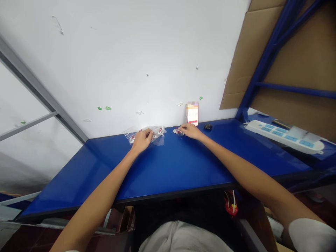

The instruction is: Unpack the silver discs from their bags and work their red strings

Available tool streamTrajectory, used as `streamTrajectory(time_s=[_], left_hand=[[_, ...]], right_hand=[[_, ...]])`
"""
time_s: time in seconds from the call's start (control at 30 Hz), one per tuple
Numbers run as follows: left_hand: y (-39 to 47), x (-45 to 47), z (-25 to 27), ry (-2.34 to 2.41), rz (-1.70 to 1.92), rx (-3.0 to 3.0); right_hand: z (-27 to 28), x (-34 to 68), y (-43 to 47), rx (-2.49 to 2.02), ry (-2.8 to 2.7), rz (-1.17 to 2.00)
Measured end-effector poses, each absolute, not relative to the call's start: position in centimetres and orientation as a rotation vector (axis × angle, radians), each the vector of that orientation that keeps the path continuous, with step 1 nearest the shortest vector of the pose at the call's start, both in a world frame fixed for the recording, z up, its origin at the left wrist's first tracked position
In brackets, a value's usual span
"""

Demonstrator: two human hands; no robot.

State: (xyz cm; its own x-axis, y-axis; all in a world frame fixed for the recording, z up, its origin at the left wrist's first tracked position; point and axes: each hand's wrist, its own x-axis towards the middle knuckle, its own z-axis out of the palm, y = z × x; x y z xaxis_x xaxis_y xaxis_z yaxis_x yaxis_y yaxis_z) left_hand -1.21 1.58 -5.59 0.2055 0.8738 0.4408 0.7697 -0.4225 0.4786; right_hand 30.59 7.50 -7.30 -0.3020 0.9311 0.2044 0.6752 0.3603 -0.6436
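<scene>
My left hand point(142, 139) is closed, thumb and fingers pressed together, over several clear plastic bags point(159, 132) with red marks and silvery contents. Whether a bag or something smaller is between those fingertips, I cannot make out. Farther right, my right hand point(191, 131) is closed in a pinch on a small clear packet point(180, 132) with a bit of red on it. A small white disc point(175, 131) lies beside that packet on the blue tabletop point(168, 164).
Behind my right hand a phone point(192, 113) with a lit screen leans on the white wall point(157, 52). A small black case point(208, 126) sits right of it. A white power strip point(285, 136) lies at the right by a blue metal frame point(258, 71).
</scene>
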Motion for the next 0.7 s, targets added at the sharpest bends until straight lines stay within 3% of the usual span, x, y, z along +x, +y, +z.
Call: streamTrajectory(time_s=[0.13, 0.33, 0.5, 0.7], left_hand=[[1.3, -1.0, -5.4, 1.574, 1.015, 2.316], [1.0, -0.8, -5.1, 1.579, 1.003, 2.307], [1.0, -0.8, -5.2, 1.554, 1.017, 2.319], [1.1, -0.9, -5.3, 1.549, 1.01, 2.335]], right_hand=[[-7.8, 30.9, 7.7, -1.536, -2.026, 0.545], [-6.7, 31.8, 7.0, -1.478, -2.251, 0.203], [-7.0, 32.3, 7.6, -1.431, -2.375, 0.325], [-7.7, 32.6, 8.3, -1.464, -2.244, 0.241]])
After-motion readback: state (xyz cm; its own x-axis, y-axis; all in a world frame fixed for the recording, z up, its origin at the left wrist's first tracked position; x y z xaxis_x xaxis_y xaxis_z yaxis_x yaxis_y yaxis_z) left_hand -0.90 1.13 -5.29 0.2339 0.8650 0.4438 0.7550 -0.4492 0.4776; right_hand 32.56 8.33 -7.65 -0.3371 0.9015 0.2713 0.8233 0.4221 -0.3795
